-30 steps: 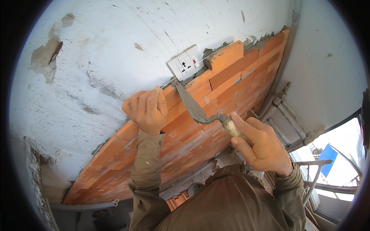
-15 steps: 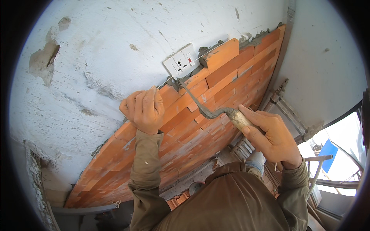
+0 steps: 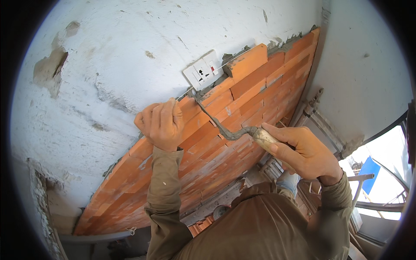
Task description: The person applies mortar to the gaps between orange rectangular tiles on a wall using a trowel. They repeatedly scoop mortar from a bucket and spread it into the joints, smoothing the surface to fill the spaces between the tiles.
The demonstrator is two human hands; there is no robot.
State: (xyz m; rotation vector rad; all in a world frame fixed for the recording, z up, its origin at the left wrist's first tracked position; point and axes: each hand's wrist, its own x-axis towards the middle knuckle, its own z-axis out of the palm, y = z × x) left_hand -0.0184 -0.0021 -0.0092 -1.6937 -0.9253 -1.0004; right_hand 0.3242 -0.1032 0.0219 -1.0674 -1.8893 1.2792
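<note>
My right hand (image 3: 305, 151) grips the pale handle of a trowel (image 3: 223, 130). Its mortar-smeared shank and narrow edge-on blade slant up and left to the mortar (image 3: 195, 94) on top of the orange brick wall (image 3: 242, 104), just under a white wall socket (image 3: 202, 71). My left hand (image 3: 162, 123) is closed in a fist at the wall's top edge, with a thin white string (image 3: 185, 92) running out of it toward the socket. Beyond the socket the string reaches a raised brick (image 3: 249, 62) bedded in mortar.
Behind the bricks rises a white plastered wall (image 3: 121, 52) with a chipped hole (image 3: 51, 71). A grey wall (image 3: 359, 73) meets it at the right. Metal scaffold tubes (image 3: 323, 121) stand at right, and a blue panel (image 3: 369, 175) shows outside.
My right hand and the trowel have shifted slightly to the left, the blade tip moving from beside the socket toward my left fist. My left hand has stayed in place.
</note>
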